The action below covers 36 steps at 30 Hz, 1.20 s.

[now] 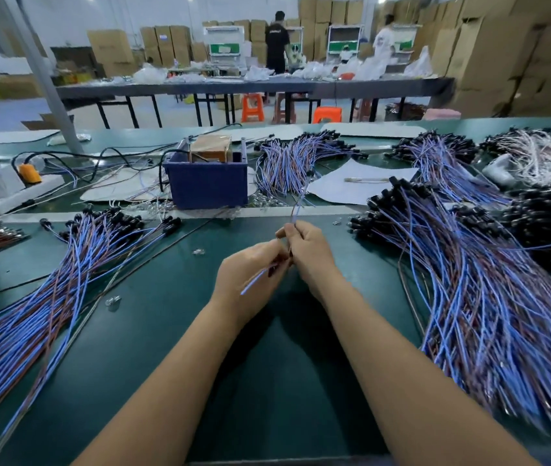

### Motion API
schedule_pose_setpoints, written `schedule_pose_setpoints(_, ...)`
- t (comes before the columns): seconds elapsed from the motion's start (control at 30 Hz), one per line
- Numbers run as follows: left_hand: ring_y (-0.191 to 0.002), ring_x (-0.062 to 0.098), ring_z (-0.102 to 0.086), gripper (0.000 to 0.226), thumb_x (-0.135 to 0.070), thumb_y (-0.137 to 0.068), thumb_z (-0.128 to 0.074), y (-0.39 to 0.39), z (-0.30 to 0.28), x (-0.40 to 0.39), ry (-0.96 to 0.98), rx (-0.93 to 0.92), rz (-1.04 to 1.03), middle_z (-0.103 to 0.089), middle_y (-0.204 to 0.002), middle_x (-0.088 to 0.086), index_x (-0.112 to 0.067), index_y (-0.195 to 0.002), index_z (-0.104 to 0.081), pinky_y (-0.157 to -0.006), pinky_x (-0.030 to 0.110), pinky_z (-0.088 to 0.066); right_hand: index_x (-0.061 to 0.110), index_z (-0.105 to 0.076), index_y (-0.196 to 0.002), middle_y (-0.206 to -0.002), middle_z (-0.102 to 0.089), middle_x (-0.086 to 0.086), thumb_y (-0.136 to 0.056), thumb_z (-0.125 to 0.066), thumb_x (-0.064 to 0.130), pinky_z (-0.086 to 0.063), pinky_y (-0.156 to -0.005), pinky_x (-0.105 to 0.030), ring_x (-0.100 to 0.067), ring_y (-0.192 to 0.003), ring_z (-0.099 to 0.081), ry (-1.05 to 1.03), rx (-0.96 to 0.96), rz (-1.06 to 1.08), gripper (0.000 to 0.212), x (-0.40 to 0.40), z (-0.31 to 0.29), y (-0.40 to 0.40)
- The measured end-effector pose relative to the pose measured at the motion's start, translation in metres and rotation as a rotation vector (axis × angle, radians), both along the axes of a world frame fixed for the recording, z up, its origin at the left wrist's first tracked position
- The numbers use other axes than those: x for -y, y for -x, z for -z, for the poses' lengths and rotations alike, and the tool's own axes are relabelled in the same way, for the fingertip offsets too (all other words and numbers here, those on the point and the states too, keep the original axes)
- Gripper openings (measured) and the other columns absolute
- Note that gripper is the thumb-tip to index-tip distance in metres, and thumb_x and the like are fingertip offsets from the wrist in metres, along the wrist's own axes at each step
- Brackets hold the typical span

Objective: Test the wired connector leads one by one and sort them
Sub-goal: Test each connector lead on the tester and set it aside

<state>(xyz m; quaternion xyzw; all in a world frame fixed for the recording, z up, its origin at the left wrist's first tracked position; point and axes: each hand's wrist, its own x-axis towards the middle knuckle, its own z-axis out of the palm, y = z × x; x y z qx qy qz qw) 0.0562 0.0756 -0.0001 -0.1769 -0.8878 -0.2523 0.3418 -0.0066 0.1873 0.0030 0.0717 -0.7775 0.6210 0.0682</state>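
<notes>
This is a factory assembly hall. Stacked cardboard boxes [489, 52] line the back wall and right side. A long work counter [250, 85] holds plastic bags, with orange stools [253, 107] under it and two workers [277, 42] standing behind. The near green counter [173, 314] carries big heaps of blue and brown wire leads [489, 297] and a blue bin [207, 183].

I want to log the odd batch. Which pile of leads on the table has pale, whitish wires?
The pile at the far right corner: its wires look whitish-pink, while the other piles have blue and brown wires.
</notes>
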Motion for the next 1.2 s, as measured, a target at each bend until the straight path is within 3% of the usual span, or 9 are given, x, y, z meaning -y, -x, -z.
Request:
schedule_pose_setpoints(0.2, -0.07, 0.012, -0.052, 0.012, -0.013, -0.079, -0.076, -0.005, -0.007, -0.082, 0.022, -0.066, 0.215, -0.062, -0.075, -0.008, -0.019, -0.08, -0.066, -0.055, 0.025, -0.042, 0.011, -0.064, -0.084, -0.069, -0.054, 0.001, -0.102, -0.044, 0.022, -0.037, -0.064, -0.033, -0.019, -0.068, -0.049, -0.326, -0.068, 0.14, 0.028, -0.094, -0.036, -0.006)
schedule_pose_setpoints(0.3, -0.079, 0.019, -0.061, 0.02, -0.005, -0.078, -0.07, -0.005, -0.012, -0.126, -0.024, 0.023, 0.316, -0.069, -0.088, -0.005, -0.019, -0.093, -0.071, -0.062, 0.032, -0.052, 0.005, -0.062, -0.092, -0.079, -0.057, -0.005, -0.103, -0.04, 0.025, -0.041, -0.068, -0.038, -0.025, -0.075, -0.052, -0.549, -0.077, 0.228, 0.032, -0.141, -0.049, -0.009)
schedule_pose_setpoints(0.4, -0.093, 0.023, -0.064, 0.03, -0.001, -0.082, -0.063, -0.006, -0.014, -0.162, -0.074, 0.123, 0.408, -0.072, -0.102, -0.001, -0.017, -0.105, -0.073, -0.074, 0.036, -0.053, 0.013, -0.059, -0.092, -0.08, -0.056, -0.001, -0.103, -0.036, 0.027, -0.04, -0.061, -0.036, -0.023, -0.075, -0.053, -0.74, -0.027, 0.313, 0.03, -0.183, -0.055, -0.015)
schedule_pose_setpoints(0.5, -0.098, 0.024, -0.065, 0.034, 0.004, -0.082, -0.06, -0.01, -0.012, -0.184, -0.08, 0.149, 0.48, -0.073, -0.105, 0.004, -0.012, -0.109, -0.073, -0.079, 0.029, -0.05, 0.015, -0.056, -0.087, -0.074, -0.053, 0.0, -0.104, -0.038, 0.029, -0.031, -0.055, -0.032, -0.025, -0.073, -0.053, -0.868, -0.015, 0.363, 0.028, -0.211, -0.055, -0.019)
schedule_pose_setpoints(0.7, -0.09, 0.025, -0.063, 0.028, 0.002, -0.083, -0.06, -0.009, -0.009, -0.187, -0.093, 0.201, 0.498, -0.074, -0.099, 0.004, -0.01, -0.105, -0.074, -0.074, 0.029, -0.048, 0.018, -0.056, -0.118, -0.112, -0.061, -0.008, -0.102, -0.043, 0.029, -0.04, -0.069, -0.035, -0.028, -0.093, -0.054, -0.954, 0.017, 0.476, 0.024, -0.215, -0.045, -0.022)
schedule_pose_setpoints(0.8, -0.089, 0.019, -0.064, 0.025, -0.001, -0.085, -0.059, -0.001, -0.01, -0.166, -0.175, 0.25, 0.436, -0.073, -0.094, 0.0, -0.013, -0.1, -0.074, -0.078, 0.032, -0.052, 0.011, -0.051, -0.124, -0.124, -0.051, -0.015, -0.099, -0.047, 0.026, -0.042, -0.085, -0.041, -0.032, -0.114, -0.047, -0.99, -0.086, 0.583, 0.03, -0.197, -0.044, -0.023)
schedule_pose_setpoints(0.9, -0.082, 0.014, -0.064, 0.026, -0.006, -0.084, -0.057, 0.009, -0.006, -0.132, -0.236, 0.32, 0.303, -0.072, -0.091, -0.007, -0.021, -0.098, -0.073, -0.078, 0.035, -0.053, 0.009, -0.05, -0.124, -0.121, -0.051, -0.016, -0.095, -0.049, 0.021, -0.039, -0.091, -0.041, -0.032, -0.111, -0.045, -0.951, -0.201, 0.577, 0.031, -0.16, -0.044, -0.02)
schedule_pose_setpoints(1.07, -0.085, 0.014, -0.066, 0.024, -0.012, -0.086, -0.055, 0.021, -0.001, -0.057, -0.287, 0.357, 0.027, -0.073, -0.091, -0.007, -0.024, -0.095, -0.073, -0.079, 0.035, -0.053, 0.011, -0.051, -0.124, -0.124, -0.051, -0.014, -0.093, -0.049, 0.018, -0.036, -0.094, -0.038, -0.031, -0.115, -0.045, -0.905, -0.234, 0.354, 0.032, -0.065, -0.024, -0.01)
schedule_pose_setpoints(1.2, -0.101, 0.024, -0.062, 0.027, -0.013, -0.086, -0.053, 0.024, 0.001, 0.017, -0.149, 0.345, -0.216, -0.072, -0.105, 0.001, -0.021, -0.103, -0.072, -0.084, 0.038, -0.051, 0.014, -0.052, -0.126, -0.128, -0.049, -0.015, -0.093, -0.049, 0.021, -0.037, -0.098, -0.04, -0.032, -0.121, -0.043, -0.812, -0.105, 0.115, 0.034, 0.013, -0.007, -0.007)
